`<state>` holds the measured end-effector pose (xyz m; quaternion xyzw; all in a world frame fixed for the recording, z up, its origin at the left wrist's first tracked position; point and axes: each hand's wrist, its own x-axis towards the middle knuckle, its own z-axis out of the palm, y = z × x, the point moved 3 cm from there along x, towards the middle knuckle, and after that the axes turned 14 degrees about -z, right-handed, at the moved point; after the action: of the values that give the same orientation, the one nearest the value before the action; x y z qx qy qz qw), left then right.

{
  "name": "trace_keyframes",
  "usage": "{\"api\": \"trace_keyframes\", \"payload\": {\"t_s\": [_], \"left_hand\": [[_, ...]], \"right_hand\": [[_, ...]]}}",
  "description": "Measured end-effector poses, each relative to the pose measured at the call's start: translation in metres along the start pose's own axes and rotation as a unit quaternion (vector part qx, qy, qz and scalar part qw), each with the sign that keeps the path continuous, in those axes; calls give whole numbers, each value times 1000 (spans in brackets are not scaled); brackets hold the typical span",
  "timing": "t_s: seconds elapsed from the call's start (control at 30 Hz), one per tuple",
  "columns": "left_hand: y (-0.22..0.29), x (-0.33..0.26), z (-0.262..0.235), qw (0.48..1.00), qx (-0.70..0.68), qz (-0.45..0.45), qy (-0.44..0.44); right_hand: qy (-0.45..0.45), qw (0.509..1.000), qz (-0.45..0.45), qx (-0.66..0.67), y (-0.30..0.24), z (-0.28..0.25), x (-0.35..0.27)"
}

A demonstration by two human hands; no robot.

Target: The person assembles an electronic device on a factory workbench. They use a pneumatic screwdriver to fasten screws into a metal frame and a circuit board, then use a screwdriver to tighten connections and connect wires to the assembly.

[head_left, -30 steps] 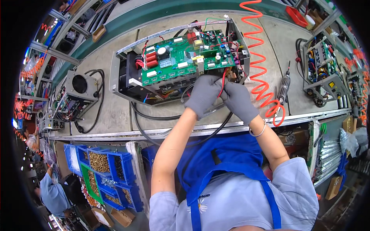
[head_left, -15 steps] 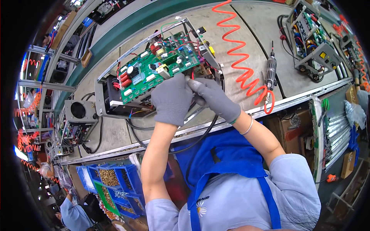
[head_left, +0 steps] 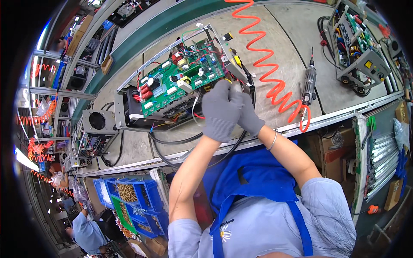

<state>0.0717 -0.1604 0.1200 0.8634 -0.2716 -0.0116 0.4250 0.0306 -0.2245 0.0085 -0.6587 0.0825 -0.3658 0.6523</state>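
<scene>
Both hands wear grey knit gloves and meet at the near right corner of an open metal chassis (head_left: 129, 109) carrying a green circuit board (head_left: 180, 84) crowded with red, white and black components. The left hand (head_left: 221, 112) is curled, fingers bent over the right hand (head_left: 249, 116), which is also closed; what they pinch between them is hidden, though thin white and red wires (head_left: 195, 109) run in just beside the left hand. A black cable (head_left: 172, 139) loops from the chassis along the grey bench (head_left: 284, 26) toward the person.

A likely risk: a tug on those thin wires could pull a connector loose, or a glove could snag a board component.

To the right, an orange coiled air hose (head_left: 266, 64) leads to a grey pneumatic screwdriver (head_left: 309, 84) lying on the bench. At far right sits another open unit (head_left: 355, 47) with a small yellow square label. Blue plastic bins (head_left: 142, 200) of brass-coloured fasteners stand near left, below the bench edge. A brown cardboard box (head_left: 402, 112) sits at the right edge.
</scene>
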Motion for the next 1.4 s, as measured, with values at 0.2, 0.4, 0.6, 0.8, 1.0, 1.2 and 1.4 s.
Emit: {"api": "trace_keyframes", "payload": {"t_s": [0.2, 0.4, 0.6, 0.8, 1.0, 1.2, 1.4], "left_hand": [[25, 25, -27, 984, 136, 101, -57], [18, 11, -18, 922, 299, 242, -51], [32, 31, -31, 886, 332, 312, -83], [50, 69, -45, 955, 102, -112, -254], [52, 87, -49, 914, 70, -243, -318], [64, 96, -48, 901, 255, -51, -347], [65, 122, -43, 878, 327, 90, -338]], "right_hand": [[-39, 991, -26, -124, -7, 7, 6], [5, 991, -101, -82, -11, 18, -6], [-52, 998, 25, -30, -26, 7, 5], [-18, 1000, -6, 8, -23, 5, 1], [-37, 999, -5, 17, -22, -7, 0], [-34, 996, 34, 74, -33, 2, -1], [-17, 998, 39, 46, -38, 0, 22]]}}
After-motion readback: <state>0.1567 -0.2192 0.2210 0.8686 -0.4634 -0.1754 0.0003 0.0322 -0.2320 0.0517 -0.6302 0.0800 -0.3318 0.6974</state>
